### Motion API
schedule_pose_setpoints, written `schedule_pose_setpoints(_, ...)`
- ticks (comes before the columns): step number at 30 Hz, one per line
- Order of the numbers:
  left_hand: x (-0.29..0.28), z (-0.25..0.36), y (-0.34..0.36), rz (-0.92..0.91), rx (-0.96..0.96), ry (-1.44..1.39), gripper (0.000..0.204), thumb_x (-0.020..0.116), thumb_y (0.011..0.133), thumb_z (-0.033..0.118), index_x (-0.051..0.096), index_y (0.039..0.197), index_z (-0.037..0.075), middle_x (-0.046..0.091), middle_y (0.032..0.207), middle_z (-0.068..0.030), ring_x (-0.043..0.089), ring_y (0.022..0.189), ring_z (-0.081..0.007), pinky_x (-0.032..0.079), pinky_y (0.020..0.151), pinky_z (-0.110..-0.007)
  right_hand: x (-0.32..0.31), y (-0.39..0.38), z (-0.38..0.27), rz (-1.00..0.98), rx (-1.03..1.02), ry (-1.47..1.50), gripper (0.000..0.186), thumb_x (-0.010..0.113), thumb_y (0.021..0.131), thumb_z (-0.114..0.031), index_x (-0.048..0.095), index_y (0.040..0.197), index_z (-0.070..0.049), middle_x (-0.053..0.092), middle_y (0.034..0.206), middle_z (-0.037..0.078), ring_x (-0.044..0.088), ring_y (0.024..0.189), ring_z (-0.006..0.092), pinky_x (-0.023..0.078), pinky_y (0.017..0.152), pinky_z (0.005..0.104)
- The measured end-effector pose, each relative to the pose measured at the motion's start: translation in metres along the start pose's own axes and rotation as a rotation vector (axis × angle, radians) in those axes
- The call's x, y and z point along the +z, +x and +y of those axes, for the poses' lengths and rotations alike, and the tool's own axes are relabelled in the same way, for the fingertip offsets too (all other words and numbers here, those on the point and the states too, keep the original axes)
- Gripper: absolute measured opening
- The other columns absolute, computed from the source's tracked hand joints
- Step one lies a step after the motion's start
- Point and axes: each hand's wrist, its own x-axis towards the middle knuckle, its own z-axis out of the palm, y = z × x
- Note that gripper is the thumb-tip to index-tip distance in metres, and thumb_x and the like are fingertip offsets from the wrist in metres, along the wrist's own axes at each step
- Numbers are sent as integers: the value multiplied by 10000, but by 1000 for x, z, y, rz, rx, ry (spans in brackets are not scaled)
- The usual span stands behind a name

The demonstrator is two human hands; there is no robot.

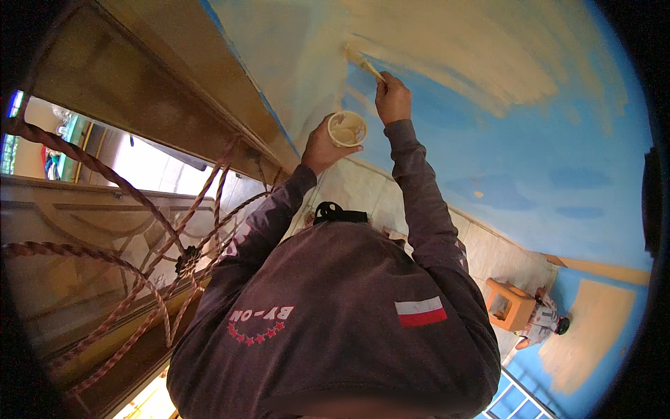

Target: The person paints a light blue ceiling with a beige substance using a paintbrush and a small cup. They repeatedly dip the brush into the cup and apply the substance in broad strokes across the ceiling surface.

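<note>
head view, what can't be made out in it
All in the head view:
cup's lower side: hidden by the left hand
paintbrush's handle end: hidden by the right hand
dark shape at right: cut off by the fisheye rim
distant person's actions: too small

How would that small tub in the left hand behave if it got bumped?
The tub is probably light, since the left hand alone holds it. Its top is open, with cream paint showing inside, so a hard knock could slop some out. Being round, it would likely roll if it landed on its side.
</note>
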Motion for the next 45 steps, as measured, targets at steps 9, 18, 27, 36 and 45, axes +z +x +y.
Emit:
schedule_pose_setpoints(9,-11,5,-5,8,-7,-5,816,965,664,239,545,1325,11,653,1281,-146,633,1190,-256,498,1033,-389,-1,-7,12,100,44,-61,207,626,966,-163,693,1116,-37,703,984,224,687,862,410,560,743,488)
schedule_pose_setpoints(18,-5,-2,-5,-27,45,14,847,965,660,283,530,1340,25,645,1286,-160,631,1200,-278,514,1019,-404,-111,-44,65,151,154,-192,215,619,953,-133,696,1149,-88,714,1013,208,698,915,406,566,778,480)
schedule_pose_setpoints(27,5,8,-8,-90,45,8,853,964,665,281,522,1352,36,646,1290,-151,630,1204,-273,511,1028,-405,-196,-77,90,273,209,-342,213,655,966,-161,724,1134,-49,732,1008,206,730,875,354,585,729,431)
schedule_pose_setpoints(36,6,7,-13,-83,88,62,885,965,658,308,509,1362,27,647,1284,-166,635,1199,-293,519,1019,-411,-104,-47,16,230,9,-4,232,653,935,-113,711,1149,-45,720,988,219,714,883,386,571,768,443)
schedule_pose_setpoints(45,-2,12,-16,-35,47,-12,876,970,648,303,514,1348,39,638,1294,-154,635,1197,-282,524,1011,-402,-40,25,-17,69,-68,42,242,642,908,-110,705,1131,-39,710,944,222,690,861,417,562,766,476)
